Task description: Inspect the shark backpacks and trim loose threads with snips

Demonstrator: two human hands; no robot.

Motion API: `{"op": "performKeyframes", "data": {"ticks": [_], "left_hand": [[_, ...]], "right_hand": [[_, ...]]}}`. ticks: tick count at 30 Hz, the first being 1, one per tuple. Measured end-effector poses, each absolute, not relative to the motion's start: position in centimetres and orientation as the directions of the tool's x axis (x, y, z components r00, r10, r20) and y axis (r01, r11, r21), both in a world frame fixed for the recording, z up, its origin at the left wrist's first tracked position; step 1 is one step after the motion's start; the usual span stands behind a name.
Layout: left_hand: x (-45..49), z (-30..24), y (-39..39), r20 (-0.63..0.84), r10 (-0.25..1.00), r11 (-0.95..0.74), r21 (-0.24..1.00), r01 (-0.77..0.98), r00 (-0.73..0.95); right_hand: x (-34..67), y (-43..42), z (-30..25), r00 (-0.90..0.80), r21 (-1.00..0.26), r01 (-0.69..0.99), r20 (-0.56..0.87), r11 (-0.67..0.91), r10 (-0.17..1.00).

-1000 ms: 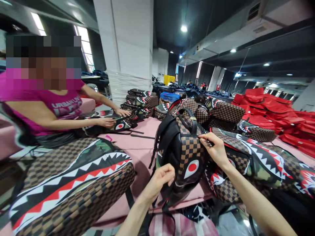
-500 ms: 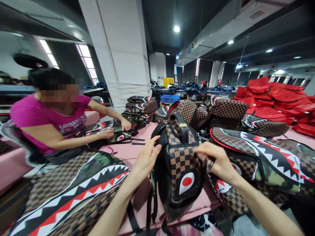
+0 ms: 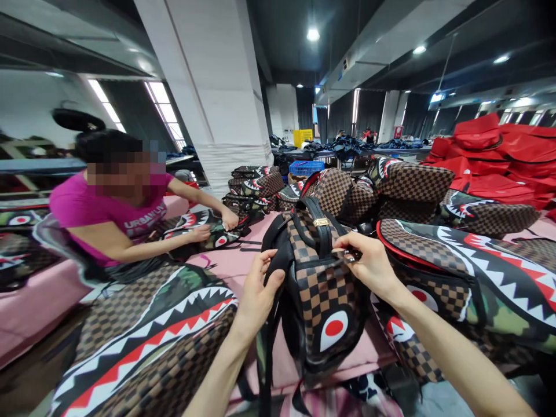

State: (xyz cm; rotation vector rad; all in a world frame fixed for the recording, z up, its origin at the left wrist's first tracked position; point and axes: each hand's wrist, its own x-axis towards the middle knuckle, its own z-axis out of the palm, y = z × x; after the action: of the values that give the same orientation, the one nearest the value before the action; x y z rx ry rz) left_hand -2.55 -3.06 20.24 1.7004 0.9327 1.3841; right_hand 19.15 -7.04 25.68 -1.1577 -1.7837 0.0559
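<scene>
A small backpack point(image 3: 321, 289) with brown-and-black checks and a red-and-white eye patch stands upright before me. Its black top handle point(image 3: 320, 223) carries a gold buckle. My left hand point(image 3: 257, 285) is at the left side, fingers and thumb apart, against the black shoulder strap point(image 3: 278, 260). At the upper right edge, my right hand point(image 3: 369, 263) is closed in a pinch beside the handle. A small dark, shiny piece, apparently a zipper pull point(image 3: 353, 255), shows at its fingers, which partly hide it.
A large shark-mouth backpack point(image 3: 152, 336) lies at left, another point(image 3: 490, 278) at right. More checked bags point(image 3: 334, 191) are piled behind. A co-worker point(image 3: 117, 214) in a pink shirt handles a bag at left. Red bags point(image 3: 499, 162) are heaped at the far right. Pink cloth point(image 3: 234, 266) covers the table.
My right hand has moved up and inward along the backpack's upper edge, closer to the handle. My left hand stays at the left side. The view has shifted slightly.
</scene>
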Motion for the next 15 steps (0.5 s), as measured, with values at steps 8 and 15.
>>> {"op": "performKeyframes", "data": {"ticks": [8, 15], "left_hand": [[0.8, 19.5, -4.4, 0.565, 0.825, -0.535, 0.787, 0.308, -0.011], [0.7, 15.8, -10.1, 0.865, 0.5, -0.647, 0.411, 0.643, -0.049]], "right_hand": [[22.9, -0.8, 24.4, -0.096, -0.556, 0.522, 0.716, 0.647, 0.692], [23.4, -7.8, 21.9, 0.273, -0.72, 0.529, 0.646, 0.449, 0.713]]}}
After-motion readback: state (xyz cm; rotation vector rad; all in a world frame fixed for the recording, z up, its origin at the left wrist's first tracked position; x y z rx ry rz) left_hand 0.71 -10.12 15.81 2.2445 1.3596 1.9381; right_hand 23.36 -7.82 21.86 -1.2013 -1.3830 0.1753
